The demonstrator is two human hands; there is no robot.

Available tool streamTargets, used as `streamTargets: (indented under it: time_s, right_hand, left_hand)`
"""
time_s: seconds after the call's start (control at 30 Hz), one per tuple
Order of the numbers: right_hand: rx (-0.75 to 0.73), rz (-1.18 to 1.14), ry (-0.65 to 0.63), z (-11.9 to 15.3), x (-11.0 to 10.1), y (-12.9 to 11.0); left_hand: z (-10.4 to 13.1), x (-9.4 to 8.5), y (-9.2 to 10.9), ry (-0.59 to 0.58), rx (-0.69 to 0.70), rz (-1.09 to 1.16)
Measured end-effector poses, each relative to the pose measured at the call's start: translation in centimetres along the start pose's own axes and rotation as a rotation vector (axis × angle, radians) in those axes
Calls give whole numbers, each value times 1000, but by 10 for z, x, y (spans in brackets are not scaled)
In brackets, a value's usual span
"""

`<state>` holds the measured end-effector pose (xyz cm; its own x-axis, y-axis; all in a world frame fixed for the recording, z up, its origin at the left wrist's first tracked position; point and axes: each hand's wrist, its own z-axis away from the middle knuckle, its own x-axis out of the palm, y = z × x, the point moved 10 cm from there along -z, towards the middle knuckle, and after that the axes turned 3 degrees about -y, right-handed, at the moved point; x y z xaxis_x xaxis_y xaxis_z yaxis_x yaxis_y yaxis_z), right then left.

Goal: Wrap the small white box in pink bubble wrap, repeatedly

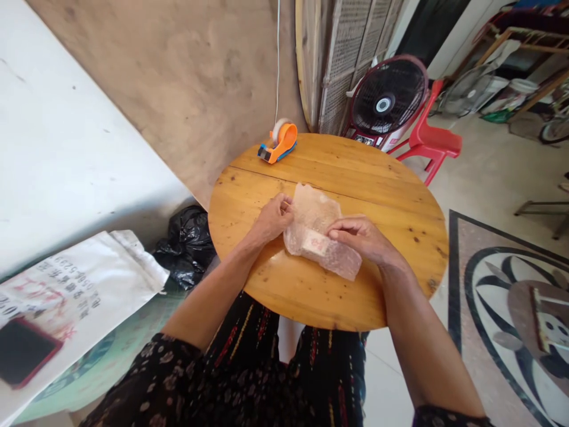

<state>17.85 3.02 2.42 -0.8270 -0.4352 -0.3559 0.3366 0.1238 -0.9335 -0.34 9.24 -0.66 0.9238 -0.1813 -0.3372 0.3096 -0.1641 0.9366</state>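
Flanking a clear bubble-wrap sheet: two bare hands, one small pale block, one round table.
Bubble-wrap sheet (pixel 316 209), laid at the middle of the round wooden table (pixel 377 172), its near part bunched around the pale block (pixel 315 242), red-marked; whether a layer covers the block, cannot tell. Left hand (pixel 273 218): fingers curled at the sheet's left edge, probably to steady it; a firm grip cannot be confirmed. Right hand (pixel 362 236): thumb and fingertips pinching the sheet right of the block, presumably to control the loose plastic there. Orange tape dispenser (pixel 287 142), with roll: standing untouched at the far left edge, perhaps so placed to leave both hands working room while within reach.
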Motion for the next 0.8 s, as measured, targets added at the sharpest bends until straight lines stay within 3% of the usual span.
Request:
streamTargets:
  time_s: [0.2,0.27,0.37,0.43,0.67,0.8]
  right_hand:
    - [-108,33,-579,19,56,-20]
    - [-101,31,-681,24,66,-21]
    - [-28,26,-715,27,66,-14]
    - [11,25,-634,24,56,-10]
    - [36,-56,-40,5,4,-1]
    - [-48,54,118,-2,-6,-1]
  left_hand:
    - [1,-3,3,-1,7,25]
    - [1,-2,5,-8,14,38]
    - [1,-3,4,-2,-10,66]
    - [2,-5,5,20,-14,81]
    - [9,-4,18,-9,-25,121]
    - [10,-21,26,133,36,75]
